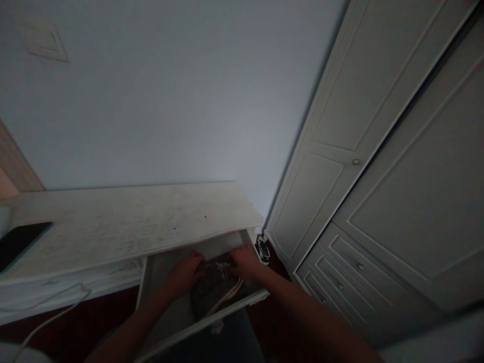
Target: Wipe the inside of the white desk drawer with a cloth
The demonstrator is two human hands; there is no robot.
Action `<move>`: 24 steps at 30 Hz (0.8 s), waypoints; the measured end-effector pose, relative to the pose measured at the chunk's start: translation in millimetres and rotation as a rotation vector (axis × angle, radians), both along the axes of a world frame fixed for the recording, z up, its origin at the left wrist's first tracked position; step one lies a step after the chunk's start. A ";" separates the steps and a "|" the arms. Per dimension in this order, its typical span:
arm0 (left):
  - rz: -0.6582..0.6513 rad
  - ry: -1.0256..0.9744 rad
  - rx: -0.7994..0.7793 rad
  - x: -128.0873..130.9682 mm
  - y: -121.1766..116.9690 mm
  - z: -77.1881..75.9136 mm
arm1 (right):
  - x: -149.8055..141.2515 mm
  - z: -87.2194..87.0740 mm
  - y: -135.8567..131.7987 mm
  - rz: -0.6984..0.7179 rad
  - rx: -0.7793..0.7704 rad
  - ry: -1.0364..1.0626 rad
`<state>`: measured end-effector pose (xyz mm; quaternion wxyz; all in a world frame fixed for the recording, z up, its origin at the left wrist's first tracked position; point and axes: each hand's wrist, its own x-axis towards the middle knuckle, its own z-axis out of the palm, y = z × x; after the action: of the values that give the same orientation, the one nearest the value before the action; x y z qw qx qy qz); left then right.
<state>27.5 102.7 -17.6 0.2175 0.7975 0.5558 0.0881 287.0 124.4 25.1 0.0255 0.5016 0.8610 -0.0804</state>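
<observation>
A dark grey-brown folded cloth [212, 287], with a pale pattern on top and a cream edge along its front right, lies in the pulled-out white drawer [162, 312]. My left hand [189, 272] is closed on its left far edge, fingers curled over the cloth. On the far right corner, my right hand [242, 262] grips it, the fingers bent around the edge. Some fingertips are hidden by the cloth and by the dim light.
The drawer belongs to a worn white dresser [132, 217] against a pale wall. A dark tablet-like slab [22, 242] lies on its left end, and a white cable [53, 322] hangs below. On the right stands a white wardrobe [333, 191]; a black-and-white shoe [262, 248] is on the floor.
</observation>
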 end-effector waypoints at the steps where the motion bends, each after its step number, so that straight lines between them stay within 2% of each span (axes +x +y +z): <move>1: 0.018 -0.014 0.012 -0.9 1.4 0.0 | -2.2 1.5 3.7 0.009 0.010 -0.017; 5: 0.091 -0.079 -0.003 -6.6 4.0 -3.3 | -9.6 3.7 10.9 -0.024 0.071 0.010; 11: 0.233 -0.023 -0.004 -6.6 7.6 -10.0 | -35.0 -1.2 2.7 -0.117 0.203 0.037; 14: 0.294 -0.002 0.019 -2.1 11.4 -5.8 | -49.9 -6.0 -13.5 -0.008 0.202 0.089; 16: 0.323 0.005 0.026 -0.4 8.7 -0.7 | -56.0 -14.2 -26.2 0.075 0.098 0.123; 18: 0.327 0.033 0.045 -3.8 -3.9 2.4 | -56.5 -26.7 -35.4 0.109 -0.008 0.126; 20: 0.286 0.068 0.093 -15.2 -28.4 -0.2 | -51.8 -39.2 -37.3 0.120 -0.043 0.104; 22: 0.224 0.059 0.134 -34.4 -61.4 -9.2 | -45.4 -46.5 -30.3 0.134 -0.011 0.098; 24: 0.178 0.037 0.135 -56.5 -95.9 -21.4 | -42.7 -46.3 -16.5 0.128 0.025 0.097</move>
<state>-29.0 6.8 -39.1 0.1442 0.7595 0.6210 0.1294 244.3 107.9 -21.2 -0.0173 0.4412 0.8925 -0.0919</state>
